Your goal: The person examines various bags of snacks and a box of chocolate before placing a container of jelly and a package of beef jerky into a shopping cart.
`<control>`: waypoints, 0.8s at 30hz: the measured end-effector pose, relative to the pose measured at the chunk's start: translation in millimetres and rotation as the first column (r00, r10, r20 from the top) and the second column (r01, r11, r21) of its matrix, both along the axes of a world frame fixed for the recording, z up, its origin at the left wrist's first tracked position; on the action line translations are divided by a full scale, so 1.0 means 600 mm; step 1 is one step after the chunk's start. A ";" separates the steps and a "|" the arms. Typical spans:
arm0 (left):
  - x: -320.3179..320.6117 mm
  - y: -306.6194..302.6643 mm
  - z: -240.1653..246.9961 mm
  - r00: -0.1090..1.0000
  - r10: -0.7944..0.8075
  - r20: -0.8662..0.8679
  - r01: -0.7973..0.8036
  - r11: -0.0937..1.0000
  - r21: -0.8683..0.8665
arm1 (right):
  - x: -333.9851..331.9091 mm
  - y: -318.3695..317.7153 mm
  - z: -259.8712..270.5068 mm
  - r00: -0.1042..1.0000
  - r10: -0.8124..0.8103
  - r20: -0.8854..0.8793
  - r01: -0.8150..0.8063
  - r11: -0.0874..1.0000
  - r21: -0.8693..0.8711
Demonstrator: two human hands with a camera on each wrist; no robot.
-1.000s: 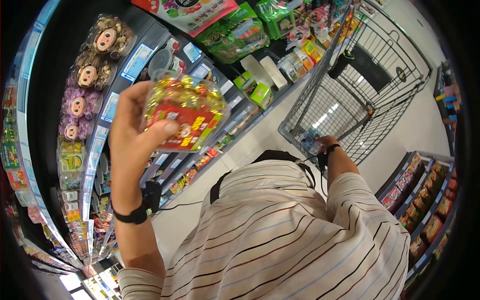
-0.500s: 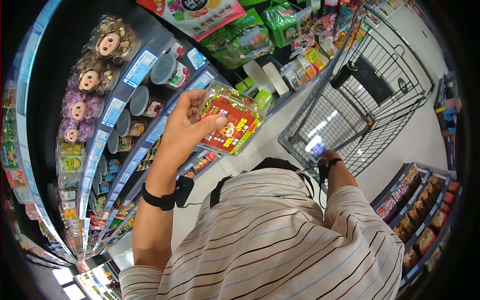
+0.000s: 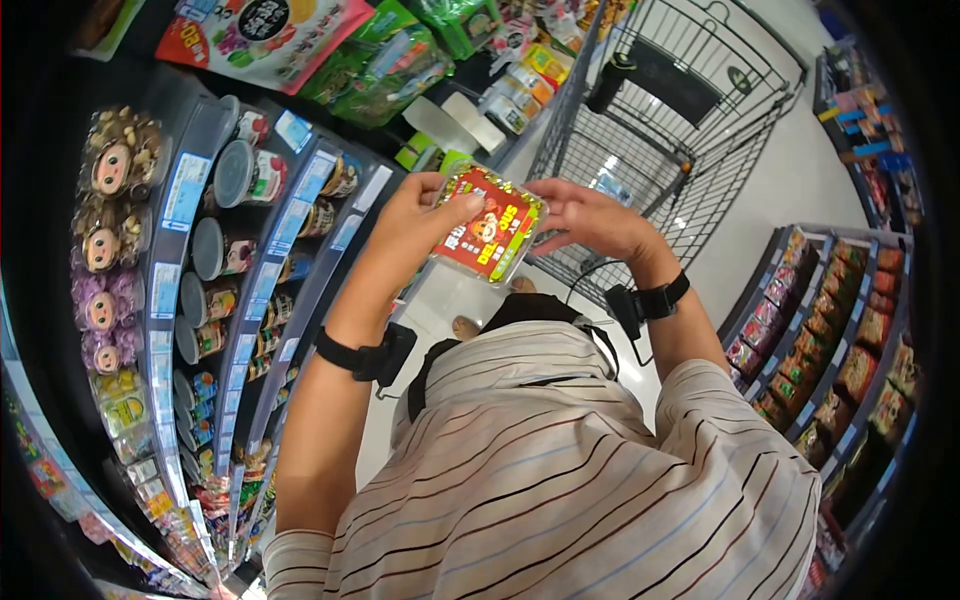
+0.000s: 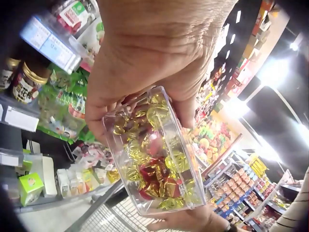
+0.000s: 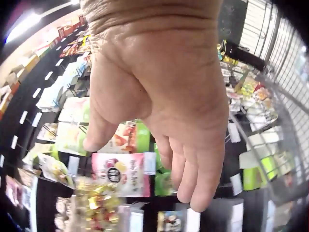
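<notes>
My left hand [image 3: 415, 225] grips a clear plastic box [image 3: 490, 225] with a red and yellow label, thumb on the label side. The left wrist view shows the box [image 4: 153, 154] filled with gold and red foil-wrapped sweets, held between thumb and fingers of the left hand [image 4: 154, 58]. Beside the box's right edge in the head view is my right hand [image 3: 597, 222], fingers extended; whether they touch it cannot be told. In the right wrist view this hand [image 5: 159, 96] has its fingers spread from the thumb, the blurred box [image 5: 99, 205] below.
A wire shopping cart [image 3: 640, 150] stands ahead, a clear item [image 3: 610, 185] inside it. Shelves with lidded tubs [image 3: 235, 172], boxed dolls [image 3: 108, 170] and a large pink and white bag [image 3: 262, 35] run along the left. More packed shelves [image 3: 860, 360] are at the right.
My left hand has carried the box rightward, in front of my body. My right hand has come up from the cart, leaving the item there, to the box's side. The head view has shifted.
</notes>
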State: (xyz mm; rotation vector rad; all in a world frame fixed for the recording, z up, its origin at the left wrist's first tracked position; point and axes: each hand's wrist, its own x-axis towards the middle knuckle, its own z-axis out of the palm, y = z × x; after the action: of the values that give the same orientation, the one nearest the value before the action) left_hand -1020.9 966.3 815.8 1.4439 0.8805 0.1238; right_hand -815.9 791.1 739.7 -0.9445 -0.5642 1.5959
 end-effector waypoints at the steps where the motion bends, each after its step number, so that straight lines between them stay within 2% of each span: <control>1: 0.015 -0.008 -0.009 0.999 -0.011 0.037 0.011 1.000 -0.018 | -0.007 -0.002 0.012 1.000 -0.004 0.030 0.004 1.000 0.005; 5: 0.058 -0.015 -0.050 0.998 -0.070 0.005 0.070 0.998 0.008 | 0.014 -0.031 -0.018 0.987 -0.155 0.047 0.159 0.984 -0.081; 8: 0.053 -0.014 -0.069 0.991 -0.113 -0.066 0.130 0.900 0.416 | 0.072 -0.060 -0.073 0.957 -0.289 0.004 0.286 0.945 -0.161; 9: 0.041 -0.010 -0.075 0.990 -0.138 -0.030 0.141 0.948 0.285 | 0.099 -0.071 -0.113 0.941 -0.337 0.011 0.331 0.919 -0.212; 10: 0.027 -0.013 -0.068 0.989 -0.130 -0.064 0.143 0.949 0.281 | 0.132 -0.087 -0.173 0.914 -0.401 0.059 0.401 0.873 -0.279; 12: -0.007 -0.024 -0.045 0.985 -0.112 -0.133 0.145 0.950 0.277 | 0.163 -0.102 -0.237 0.835 -0.547 0.068 0.528 0.758 -0.384; 15: -0.065 -0.023 -0.053 0.974 -0.091 -0.209 0.139 0.963 0.232 | 0.204 -0.136 -0.390 0.844 -0.534 0.046 0.488 0.730 -0.478; 17: -0.097 -0.025 -0.043 0.972 -0.069 -0.224 0.117 0.971 0.207 | 0.200 -0.158 -0.481 0.875 -0.451 0.177 0.456 0.643 -0.616; 18: -0.111 -0.025 -0.037 0.972 -0.053 -0.230 0.100 0.975 0.198 | 0.192 -0.157 -0.503 0.888 -0.396 0.236 0.443 0.592 -0.673; 22: -0.156 -0.022 0.008 0.965 0.065 -0.254 -0.007 0.975 0.223 | 0.123 -0.144 -0.521 0.883 -0.425 0.201 0.392 0.430 -0.814; 24: -0.180 -0.015 0.023 0.959 0.136 -0.248 -0.076 0.968 0.237 | 0.110 -0.131 -0.546 0.907 -0.368 0.203 0.359 0.426 -0.830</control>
State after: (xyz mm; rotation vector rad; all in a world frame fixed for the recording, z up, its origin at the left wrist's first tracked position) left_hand -1129.0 957.2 829.5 1.6496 1.1935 0.1175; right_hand -749.8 712.2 411.8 -1.6606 0.5480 1.4261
